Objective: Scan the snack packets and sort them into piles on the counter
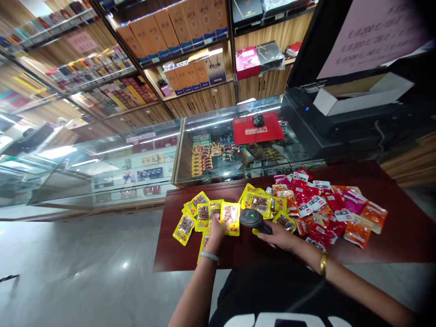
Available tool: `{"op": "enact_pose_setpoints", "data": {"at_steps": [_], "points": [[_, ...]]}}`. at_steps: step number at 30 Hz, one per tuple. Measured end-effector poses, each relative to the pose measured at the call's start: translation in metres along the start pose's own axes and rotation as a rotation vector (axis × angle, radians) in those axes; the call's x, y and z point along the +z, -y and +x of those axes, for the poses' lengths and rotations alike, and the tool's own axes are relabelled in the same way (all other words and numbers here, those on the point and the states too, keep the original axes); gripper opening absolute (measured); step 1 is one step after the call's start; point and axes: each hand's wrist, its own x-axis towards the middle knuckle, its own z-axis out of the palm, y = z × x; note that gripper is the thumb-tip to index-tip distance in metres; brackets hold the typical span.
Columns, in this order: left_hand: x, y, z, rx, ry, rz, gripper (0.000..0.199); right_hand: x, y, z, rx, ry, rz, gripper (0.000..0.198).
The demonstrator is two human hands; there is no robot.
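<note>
at far left, wall shelves (98, 68) carry rows of small packs above a glass counter (112, 177), with a shiny grey floor (112, 263) in front. next, the dark red-brown table (165, 256) begins, and on its left part lie loose yellow packets (184, 226) with clear windows showing brown contents, several overlapping. the left hand (217, 229), with a pale bangle (209, 257) at the wrist, reaches over them and pinches the left edge of a yellow packet, the held packet (230, 211), its window facing up; another yellow one shows just below it. just right of that, the scanner (251, 218), black with a green light on top, is clasped by its handle in the right hand (279, 237), its head close beside the held packet. behind the scanner is a second heap of yellow packets (260, 204), and beyond the table edge a red mat (273, 129) with a black mouse (259, 120) lies on a glass case (218, 175). the right wrist wears a gold bangle (323, 263). further right, red, orange and magenta packets (325, 206) spread in a jumbled heap, near a dark machine (335, 141) bearing an open white box (366, 96).
</note>
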Motion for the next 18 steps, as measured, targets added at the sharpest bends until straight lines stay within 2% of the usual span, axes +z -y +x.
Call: {"op": "enact_pose_setpoints", "data": {"at_steps": [3, 5, 6, 8, 10, 12, 15, 18], "points": [[0.017, -0.013, -0.001, 0.114, 0.221, -0.217, 0.035, 0.002, 0.003, 0.0, 0.015, 0.034, 0.012, 0.049], [0.022, -0.018, -0.003, 0.194, 0.285, -0.266, 0.037, 0.004, 0.003, 0.002, 0.003, 0.049, 0.03, 0.051], [0.02, -0.018, -0.004, 0.212, 0.244, -0.21, 0.037, 0.005, 0.003, 0.004, -0.001, 0.06, 0.035, 0.052], [0.009, -0.013, -0.006, 0.171, 0.045, 0.036, 0.038, 0.007, 0.002, 0.007, 0.004, 0.083, 0.025, 0.052], [-0.006, -0.004, -0.007, 0.051, -0.18, 0.34, 0.047, 0.009, 0.002, 0.011, 0.008, 0.101, 0.003, 0.051], [-0.018, 0.004, -0.005, -0.05, -0.323, 0.561, 0.061, 0.011, 0.004, 0.013, 0.006, 0.105, -0.011, 0.051], [-0.023, 0.008, 0.005, -0.078, -0.372, 0.714, 0.065, 0.013, 0.006, 0.014, 0.011, 0.113, -0.006, 0.055], [-0.021, 0.005, 0.02, -0.079, -0.295, 0.731, 0.045, 0.013, 0.005, 0.015, 0.006, 0.103, -0.011, 0.054]]}}
